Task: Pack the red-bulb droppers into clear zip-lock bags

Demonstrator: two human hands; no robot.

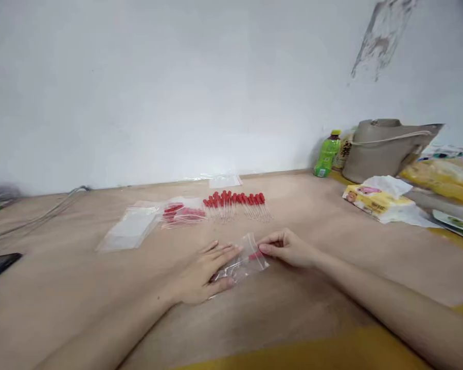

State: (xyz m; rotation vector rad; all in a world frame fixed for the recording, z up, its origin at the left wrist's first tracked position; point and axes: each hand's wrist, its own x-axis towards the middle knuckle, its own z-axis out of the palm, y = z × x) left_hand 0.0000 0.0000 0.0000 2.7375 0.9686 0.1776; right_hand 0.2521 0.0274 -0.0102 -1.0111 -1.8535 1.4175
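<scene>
A clear zip bag [241, 264] lies flat on the table in front of me. My left hand [204, 270] rests on the bag's left part, palm down with fingers spread. At the bag's right-hand mouth, my right hand [283, 248] pinches the end of a small red piece [255, 255], which looks like one of the red-tipped sticks; part of it is inside the bag. Beyond the hands, several red-tipped sticks [233, 199] lie in a row, their thin pale stems toward me. More red pieces [183, 213] lie on or in clear bags to the left.
Flat clear bags [131, 226] lie at the left, and another bag [224, 181] is by the wall. A dark phone-like object [2, 266] sits at far left. To the right stand a green bottle [327, 154], a grey bag [381, 149] and a tissue pack [378, 198].
</scene>
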